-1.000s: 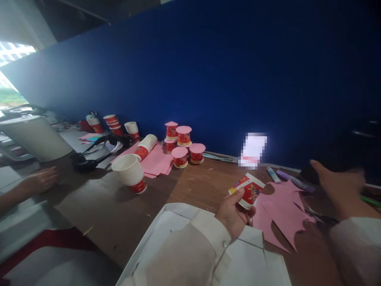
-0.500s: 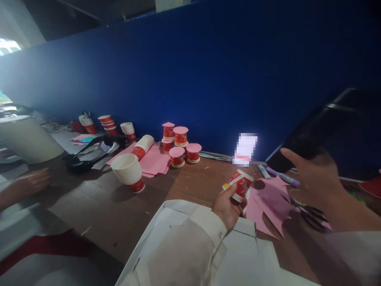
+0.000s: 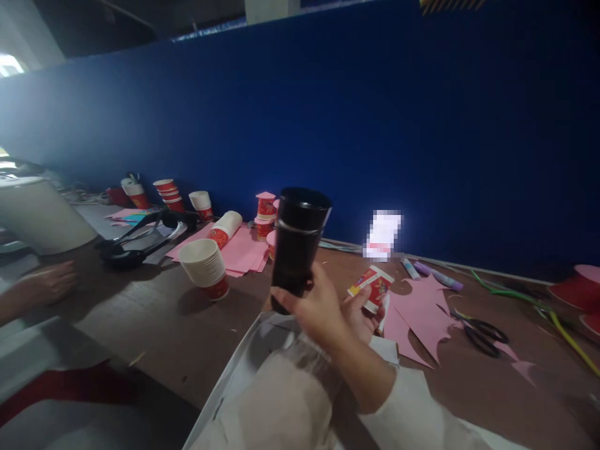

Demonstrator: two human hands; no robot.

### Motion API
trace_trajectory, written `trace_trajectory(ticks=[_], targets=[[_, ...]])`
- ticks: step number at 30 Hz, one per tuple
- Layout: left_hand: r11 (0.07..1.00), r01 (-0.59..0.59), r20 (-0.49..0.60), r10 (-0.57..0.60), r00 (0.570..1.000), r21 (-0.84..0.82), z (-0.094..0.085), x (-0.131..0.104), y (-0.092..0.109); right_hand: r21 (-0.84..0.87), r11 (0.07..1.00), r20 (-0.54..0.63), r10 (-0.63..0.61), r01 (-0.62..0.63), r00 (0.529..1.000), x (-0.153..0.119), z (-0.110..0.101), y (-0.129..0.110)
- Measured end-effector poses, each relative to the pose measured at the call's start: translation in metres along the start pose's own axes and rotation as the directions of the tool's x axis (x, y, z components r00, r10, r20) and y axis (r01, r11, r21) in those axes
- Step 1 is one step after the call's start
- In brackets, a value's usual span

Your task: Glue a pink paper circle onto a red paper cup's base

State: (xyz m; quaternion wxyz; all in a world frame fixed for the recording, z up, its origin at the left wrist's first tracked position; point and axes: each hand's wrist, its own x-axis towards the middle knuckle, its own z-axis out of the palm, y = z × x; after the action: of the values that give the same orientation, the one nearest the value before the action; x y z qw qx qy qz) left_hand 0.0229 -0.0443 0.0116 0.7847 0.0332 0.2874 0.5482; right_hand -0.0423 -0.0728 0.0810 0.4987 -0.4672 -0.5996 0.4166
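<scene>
My right hand (image 3: 321, 306) is closed around the lower part of a black thermos flask (image 3: 300, 240), which stands nearly upright in front of some red cups with pink paper tops (image 3: 265, 206). My right forearm crosses over my left one. Beyond it, my left hand (image 3: 363, 315) grips a red patterned paper cup (image 3: 375, 284), tilted on its side. Close to that cup lies cut pink paper (image 3: 422, 312) with curved notches. A pair of black-handled scissors (image 3: 485, 334) rests to its right.
A stack of white-rimmed paper cups (image 3: 204, 265) stands left of centre, with pink sheets (image 3: 244, 253) behind. A blue partition (image 3: 375, 125) closes off the back. Glue sticks (image 3: 438, 275) lie near it. Another person's hand (image 3: 54, 281) rests at the far left.
My right hand has carried the black thermos flask from the far right to the centre, across my left arm. My left hand still holds the paper cup in about the same place.
</scene>
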Motion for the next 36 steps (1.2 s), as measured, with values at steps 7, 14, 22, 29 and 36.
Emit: trace_trajectory(ticks=[7, 14, 22, 29, 36], targets=[[0.999, 0.046, 0.067, -0.045, 0.997, -0.017, -0.001, -0.009, 0.006, -0.056, 0.998, 0.202, -0.020, 0.032, 0.979, -0.016, 0.071, -0.004], [0.998, 0.057, 0.067, -0.057, 0.996, 0.002, 0.003, -0.015, 0.011, -0.159, 0.987, 0.355, 0.037, 0.022, 0.934, -0.015, 0.091, 0.001], [0.996, 0.085, 0.081, -0.084, 0.993, -0.007, 0.002, -0.015, 0.016, -0.167, 0.986, 0.438, 0.066, 0.009, 0.897, -0.009, 0.104, 0.010], [0.997, 0.082, 0.120, -0.080, 0.990, -0.007, -0.002, -0.012, 0.022, -0.178, 0.983, 0.489, 0.047, 0.047, 0.871, -0.003, 0.116, 0.017], [0.996, 0.071, 0.130, -0.077, 0.989, 0.054, 0.008, -0.016, 0.014, -0.145, 0.980, 0.535, -0.038, 0.136, 0.844, 0.003, 0.135, 0.014]])
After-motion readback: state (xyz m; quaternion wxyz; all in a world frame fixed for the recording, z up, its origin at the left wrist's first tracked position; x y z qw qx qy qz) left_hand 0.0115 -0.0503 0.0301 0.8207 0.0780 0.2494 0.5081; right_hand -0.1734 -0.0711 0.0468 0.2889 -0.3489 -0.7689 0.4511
